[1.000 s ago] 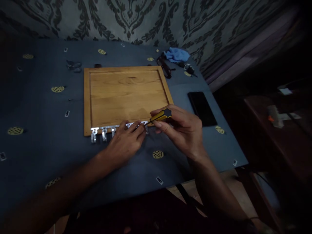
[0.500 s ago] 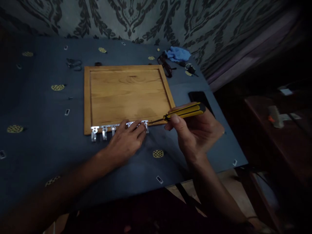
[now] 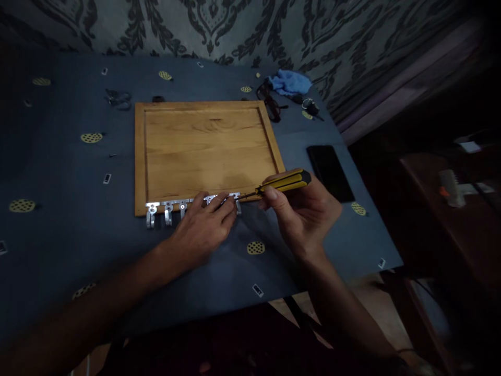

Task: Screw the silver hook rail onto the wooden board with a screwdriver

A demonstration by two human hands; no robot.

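A framed wooden board (image 3: 207,151) lies flat on the table. Along its near edge runs a silver metal hook rail (image 3: 168,204), its hooks hanging over that edge. My left hand (image 3: 203,224) rests across the rail, fingers bent and pressing it against the wood; the rail's middle is partly hidden under them. With thumb and fingers closed, my right hand (image 3: 299,214) grips a yellow-and-black screwdriver (image 3: 284,181). Its shaft points left, the tip at the rail's right end close to my left fingertips. Exact contact of the tip with a screw cannot be made out.
A black phone (image 3: 331,173) lies right of the board. Behind it are glasses (image 3: 274,107), keys (image 3: 311,106) and a blue cloth (image 3: 290,82). Pliers-like tool (image 3: 118,98) and a small screw (image 3: 112,155) lie to the left. The table's right edge (image 3: 370,198) slopes toward me.
My right hand has moved left with the screwdriver, bringing its tip closer to the rail's right end. The phone shows more fully. My left hand stays on the rail.
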